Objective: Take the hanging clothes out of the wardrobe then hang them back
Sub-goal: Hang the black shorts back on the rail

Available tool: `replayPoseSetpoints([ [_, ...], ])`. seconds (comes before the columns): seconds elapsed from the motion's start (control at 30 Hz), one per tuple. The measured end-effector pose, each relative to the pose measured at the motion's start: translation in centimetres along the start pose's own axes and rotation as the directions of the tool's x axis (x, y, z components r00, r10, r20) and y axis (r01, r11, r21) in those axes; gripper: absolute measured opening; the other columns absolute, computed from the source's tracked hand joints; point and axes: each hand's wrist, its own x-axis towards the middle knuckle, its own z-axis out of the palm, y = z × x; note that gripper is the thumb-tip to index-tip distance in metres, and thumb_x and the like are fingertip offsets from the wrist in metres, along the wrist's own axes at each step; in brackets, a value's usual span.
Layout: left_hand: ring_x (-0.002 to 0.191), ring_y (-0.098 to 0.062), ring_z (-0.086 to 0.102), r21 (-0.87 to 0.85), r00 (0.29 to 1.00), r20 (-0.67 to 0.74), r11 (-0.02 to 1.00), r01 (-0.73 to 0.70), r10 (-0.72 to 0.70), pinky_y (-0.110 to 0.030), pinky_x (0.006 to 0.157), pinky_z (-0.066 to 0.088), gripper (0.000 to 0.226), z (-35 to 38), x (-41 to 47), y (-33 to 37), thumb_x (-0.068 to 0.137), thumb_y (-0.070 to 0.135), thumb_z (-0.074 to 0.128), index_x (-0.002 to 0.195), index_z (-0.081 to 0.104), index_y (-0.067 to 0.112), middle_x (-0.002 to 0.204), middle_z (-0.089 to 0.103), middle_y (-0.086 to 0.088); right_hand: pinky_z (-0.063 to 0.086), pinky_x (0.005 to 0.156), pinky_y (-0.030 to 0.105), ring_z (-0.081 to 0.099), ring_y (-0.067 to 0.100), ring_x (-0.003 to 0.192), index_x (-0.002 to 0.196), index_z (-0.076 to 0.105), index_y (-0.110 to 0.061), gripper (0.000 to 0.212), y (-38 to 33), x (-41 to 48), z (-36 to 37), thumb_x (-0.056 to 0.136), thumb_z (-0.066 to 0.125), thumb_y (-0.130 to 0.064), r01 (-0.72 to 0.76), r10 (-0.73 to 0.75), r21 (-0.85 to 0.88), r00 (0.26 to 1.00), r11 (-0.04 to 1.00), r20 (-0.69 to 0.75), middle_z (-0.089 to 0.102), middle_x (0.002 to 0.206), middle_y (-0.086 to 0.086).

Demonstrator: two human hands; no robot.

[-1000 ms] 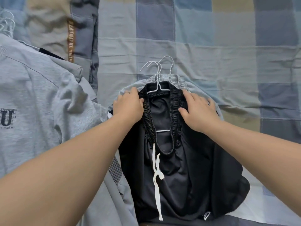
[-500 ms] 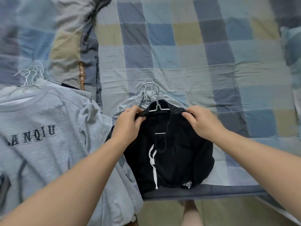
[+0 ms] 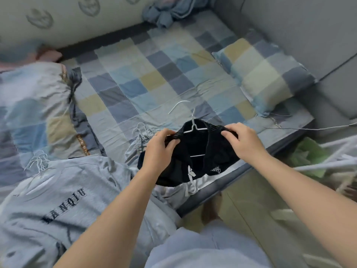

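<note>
Black shorts [image 3: 195, 151] with a white drawstring hang on a white wire hanger [image 3: 190, 124], lifted above the bed's near edge. My left hand [image 3: 161, 147] grips the left end of the elastic waistband. My right hand [image 3: 242, 141] grips the right end. The hanger's hook points away from me. Grey shorts [image 3: 138, 142] on white hangers lie on the bed just left of the black pair. A grey T-shirt [image 3: 58, 192] with dark lettering lies on hangers at the lower left.
The checked bedsheet [image 3: 146, 82] covers the bed, with a checked pillow [image 3: 264, 74] at the right and a rumpled quilt [image 3: 31, 105] at the left. A grey wall panel [image 3: 309, 26] rises behind the pillow. Tiled floor [image 3: 251, 206] shows at the lower right, beside a blurred green thing [image 3: 307, 155].
Both hands have lifted the black shorts on their hanger off the bed and carried them to the right, toward the bed's edge. The view has pulled back and tilted.
</note>
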Motion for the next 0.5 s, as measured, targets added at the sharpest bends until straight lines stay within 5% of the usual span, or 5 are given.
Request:
replayPoseSetpoints([
  [0.07, 0.09, -0.01, 0.058, 0.009, 0.997, 0.032, 0.997, -0.075, 0.075, -0.01, 0.076, 0.038, 0.019, -0.4, -0.6, 2.9, 0.093, 0.027, 0.068, 0.111, 0.065, 0.022, 0.1, 0.064, 0.008, 0.045, 0.084, 0.035, 0.059, 0.021, 0.096, 0.113, 0.069, -0.014, 0.028, -0.2, -3.0, -2.5, 0.098, 0.056, -0.034, -0.052, 0.054, 0.023, 0.995, 0.998, -0.086, 0.064, 0.101, 0.001],
  [0.23, 0.088, -0.006, 0.056, 0.024, 0.945, 0.151, 0.954, -0.298, 0.291, -0.012, 0.076, 0.038, 0.016, 0.8, -1.5, 9.7, 0.092, 0.026, 0.069, 0.108, 0.067, 0.024, 0.099, 0.063, 0.011, 0.045, 0.083, 0.031, 0.059, 0.016, 0.095, 0.112, 0.068, -0.016, 0.023, 0.5, -10.7, -7.6, 0.096, 0.06, -0.03, -0.15, 0.186, 0.141, 0.939, 0.978, -0.29, 0.062, 0.097, -0.005],
  [0.5, 0.097, -0.005, 0.056, -0.078, 0.736, 0.343, 0.798, -0.597, 0.584, -0.035, 0.093, 0.046, 0.013, 8.5, -5.9, 21.4, 0.092, 0.026, 0.069, 0.105, 0.066, 0.028, 0.099, 0.064, 0.017, 0.041, 0.089, 0.019, 0.057, -0.002, 0.103, 0.125, 0.063, -0.028, 0.031, 4.8, -24.1, -16.1, 0.095, 0.061, -0.032, -0.288, 0.364, 0.229, 0.808, 0.93, -0.464, 0.063, 0.11, -0.018],
])
